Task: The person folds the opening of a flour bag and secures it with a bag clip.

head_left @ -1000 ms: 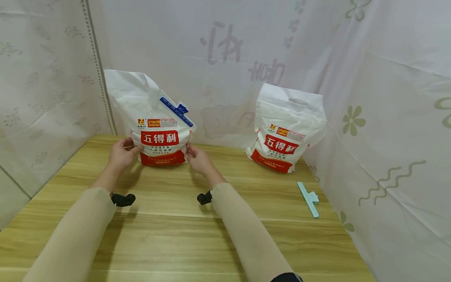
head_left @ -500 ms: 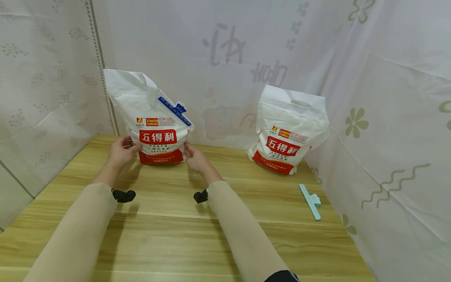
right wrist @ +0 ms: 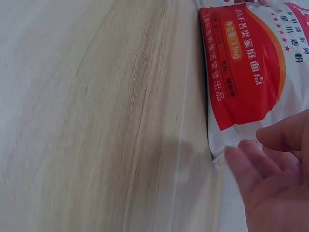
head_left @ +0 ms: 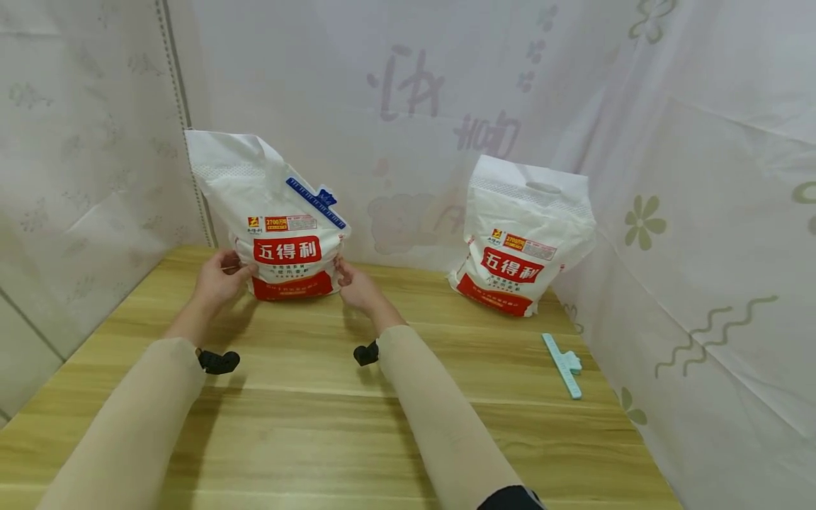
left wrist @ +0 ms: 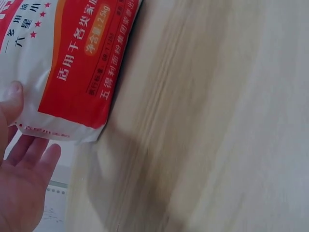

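While hands (head_left: 219,278) flank one, two bags (head_left: 280,223)

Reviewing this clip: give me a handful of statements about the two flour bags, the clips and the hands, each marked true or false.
1. Both hands, left hand and right hand, are at the sides of the left flour bag. True.
2. A blue clip sits on that bag's top right corner. True.
3. The right flour bag lies flat on the table. False: it stands upright.
4. The light green clip is clamped on the right flour bag. False: it lies on the table, apart from the bag.
5. The right flour bag is held by a hand. False: nothing touches it.
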The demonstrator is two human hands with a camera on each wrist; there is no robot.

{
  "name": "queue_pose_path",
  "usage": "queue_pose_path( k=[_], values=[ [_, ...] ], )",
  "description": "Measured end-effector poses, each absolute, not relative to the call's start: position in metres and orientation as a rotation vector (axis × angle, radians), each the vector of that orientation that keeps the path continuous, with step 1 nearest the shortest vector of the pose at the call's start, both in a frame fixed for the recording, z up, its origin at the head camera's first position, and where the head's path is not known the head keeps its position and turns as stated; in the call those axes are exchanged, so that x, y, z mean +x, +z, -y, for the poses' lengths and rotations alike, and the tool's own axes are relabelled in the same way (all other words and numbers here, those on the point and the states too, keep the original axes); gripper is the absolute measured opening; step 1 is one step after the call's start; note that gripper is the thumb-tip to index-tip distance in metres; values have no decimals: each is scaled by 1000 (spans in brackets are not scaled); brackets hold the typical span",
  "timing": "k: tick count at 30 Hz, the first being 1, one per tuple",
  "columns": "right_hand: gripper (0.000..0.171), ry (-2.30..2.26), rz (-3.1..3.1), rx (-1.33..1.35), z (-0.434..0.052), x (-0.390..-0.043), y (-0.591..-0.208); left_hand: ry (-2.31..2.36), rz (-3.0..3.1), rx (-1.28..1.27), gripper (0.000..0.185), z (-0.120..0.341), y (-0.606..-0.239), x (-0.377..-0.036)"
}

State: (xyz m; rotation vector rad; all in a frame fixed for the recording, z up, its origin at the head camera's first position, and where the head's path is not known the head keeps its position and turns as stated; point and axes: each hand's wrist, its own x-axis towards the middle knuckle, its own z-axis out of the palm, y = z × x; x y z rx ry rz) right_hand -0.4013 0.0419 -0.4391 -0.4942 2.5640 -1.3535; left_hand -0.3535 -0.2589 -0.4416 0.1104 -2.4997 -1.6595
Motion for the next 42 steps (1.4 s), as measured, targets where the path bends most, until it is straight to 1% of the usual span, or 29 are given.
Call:
queue_pose_path(
  k=[4,9,14,19,24,31,36,42],
  values=[
    [73,-1351,-2571,-514,-54,-399,-443,-1548,2573,79,75,263,-444,-342],
    [60,-1225,-2658,-559,-79,-392,-442,-1340,2637,51,59,265,-440,-323],
    [49,-1161,-2661,-608,-111,-378,-431,-1302,2705,-126,47,247,-431,-309],
    [47,-1163,-2659,-643,-145,-355,-417,-1364,2744,-305,40,209,-422,-300],
    [44,-1197,-2692,-644,-174,-333,-407,-1399,2725,-468,29,173,-412,-291],
    [40,-1253,-2781,-628,-228,-319,-399,-1500,2649,-648,21,129,-401,-284],
    [39,-1299,-2858,-504,-278,-319,-392,-1544,2624,-709,22,101,-397,-288],
    [45,-1373,-2935,-306,-335,-321,-388,-1571,2588,-805,29,66,-386,-300]
  ],
)
